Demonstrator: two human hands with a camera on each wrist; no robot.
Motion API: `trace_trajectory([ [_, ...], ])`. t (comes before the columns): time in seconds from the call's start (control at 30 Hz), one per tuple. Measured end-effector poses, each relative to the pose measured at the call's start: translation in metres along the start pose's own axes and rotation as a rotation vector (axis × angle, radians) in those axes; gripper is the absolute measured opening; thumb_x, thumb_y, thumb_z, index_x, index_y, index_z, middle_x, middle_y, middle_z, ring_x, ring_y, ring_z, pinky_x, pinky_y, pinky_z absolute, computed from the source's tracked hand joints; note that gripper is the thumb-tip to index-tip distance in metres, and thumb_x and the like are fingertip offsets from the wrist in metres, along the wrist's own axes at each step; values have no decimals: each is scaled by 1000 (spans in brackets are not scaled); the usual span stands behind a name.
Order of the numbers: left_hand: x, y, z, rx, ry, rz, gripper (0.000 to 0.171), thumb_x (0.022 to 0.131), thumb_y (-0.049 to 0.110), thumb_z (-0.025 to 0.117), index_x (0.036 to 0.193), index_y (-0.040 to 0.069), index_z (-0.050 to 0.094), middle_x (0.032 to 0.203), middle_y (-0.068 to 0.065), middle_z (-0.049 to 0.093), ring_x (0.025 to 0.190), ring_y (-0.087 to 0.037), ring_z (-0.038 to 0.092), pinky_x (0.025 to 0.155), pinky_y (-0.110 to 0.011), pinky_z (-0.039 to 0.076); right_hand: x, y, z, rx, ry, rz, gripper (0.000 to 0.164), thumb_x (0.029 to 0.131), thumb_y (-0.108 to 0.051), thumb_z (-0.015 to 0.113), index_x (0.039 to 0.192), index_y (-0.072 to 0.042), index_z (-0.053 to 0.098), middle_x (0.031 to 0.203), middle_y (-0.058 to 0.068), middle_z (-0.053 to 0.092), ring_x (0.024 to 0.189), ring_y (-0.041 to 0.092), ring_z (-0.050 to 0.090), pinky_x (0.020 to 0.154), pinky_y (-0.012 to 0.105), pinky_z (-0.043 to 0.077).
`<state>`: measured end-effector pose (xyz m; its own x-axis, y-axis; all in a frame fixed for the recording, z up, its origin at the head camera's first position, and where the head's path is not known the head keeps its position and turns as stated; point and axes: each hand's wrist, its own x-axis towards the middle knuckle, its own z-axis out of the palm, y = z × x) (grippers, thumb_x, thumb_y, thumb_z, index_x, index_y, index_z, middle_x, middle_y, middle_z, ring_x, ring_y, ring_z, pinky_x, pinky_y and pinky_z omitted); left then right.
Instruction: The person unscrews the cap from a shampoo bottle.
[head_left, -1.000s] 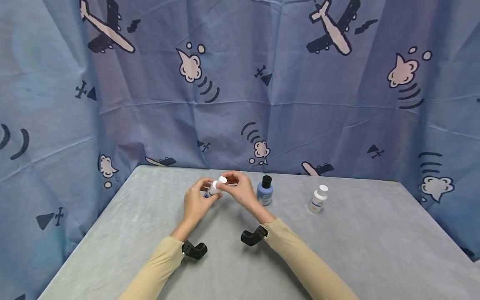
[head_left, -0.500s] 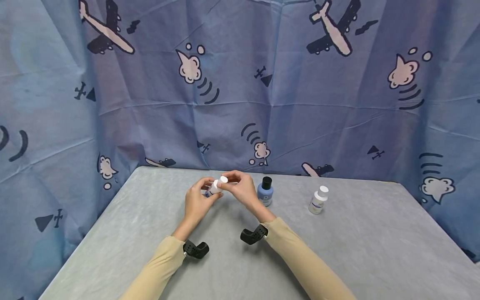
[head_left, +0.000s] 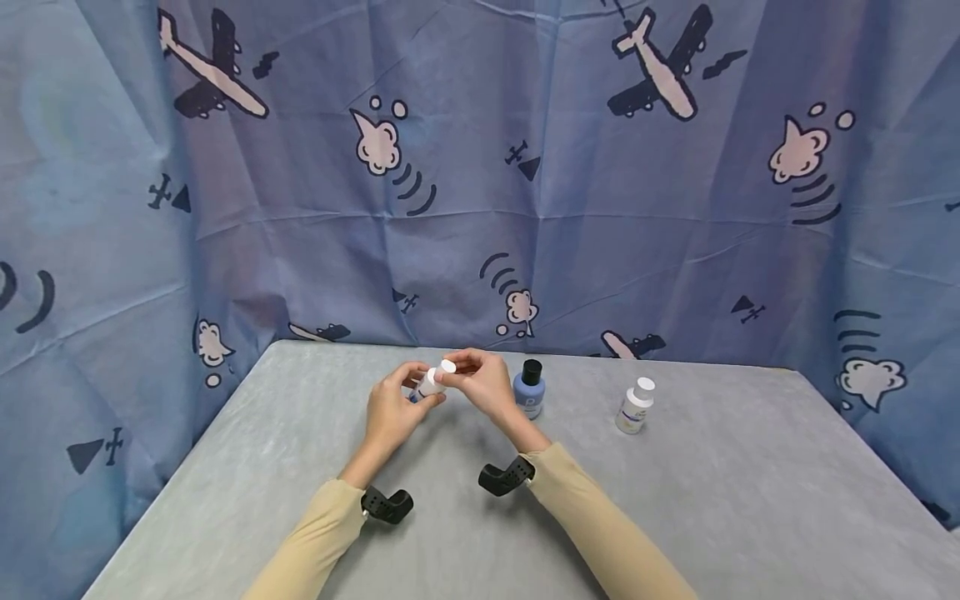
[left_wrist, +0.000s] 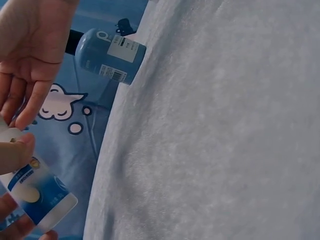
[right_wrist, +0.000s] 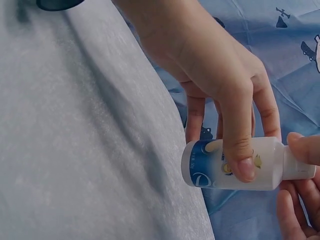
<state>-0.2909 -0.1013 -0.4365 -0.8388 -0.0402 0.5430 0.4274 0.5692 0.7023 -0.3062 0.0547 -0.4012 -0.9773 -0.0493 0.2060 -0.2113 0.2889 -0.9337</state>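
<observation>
While the head view has the left hand (head_left: 390, 412) holding a white bottle (head_left: 427, 385) tilted above the table (head_left: 720, 500), the right hand (head_left: 487, 385) pinches its cap (head_left: 448, 367). The step looks like working that cap, so both grips should share the bottle's slanted line. A blue bottle (head_left: 529, 398) stands near the right hand, and a wide swing could nudge it; a 2nd white bottle (head_left: 634, 412) stands farther right, well apart.

In the left wrist view, the left thumb presses the held bottle's upper body and fingertips show past its side and base: a narrow hold, best firm without squashing. How the right fingertips meet the cap is unclear there.

In the right wrist view, the right thumb lies on 1 side of the cap with fingers opposite; short turns against a steady body should serve best.
</observation>
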Motion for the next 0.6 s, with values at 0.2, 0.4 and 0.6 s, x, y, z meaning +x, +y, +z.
trace_trajectory([
  [0.2, 0, -1, -2, 9, -15, 3, 40, 67, 19, 88, 102, 13, 68, 86, -7, 72, 80, -20, 66, 65, -31, 48, -2, 1, 4, -1, 15, -49, 24, 74, -15, 81, 96, -7, 74, 88, 10, 73, 75, 13, 67, 68, 25, 54],
  [0.4, -3, -2, -3, 29, -42, -5, 40, 68, 21, 87, 103, 14, 68, 85, -5, 71, 78, -19, 65, 65, -28, 46, -5, 2, 4, -26, 30, -65, 24, 74, -14, 81, 95, -7, 74, 86, 10, 73, 74, 13, 67, 67, 25, 54],
  [0.6, -6, -2, -2, 31, -57, 4, 40, 68, 21, 87, 103, 14, 68, 84, -6, 71, 77, -18, 64, 67, -29, 46, -6, 3, 1, -34, 18, -48, 24, 73, -16, 82, 94, -7, 74, 85, 8, 73, 74, 11, 65, 66, 24, 52],
])
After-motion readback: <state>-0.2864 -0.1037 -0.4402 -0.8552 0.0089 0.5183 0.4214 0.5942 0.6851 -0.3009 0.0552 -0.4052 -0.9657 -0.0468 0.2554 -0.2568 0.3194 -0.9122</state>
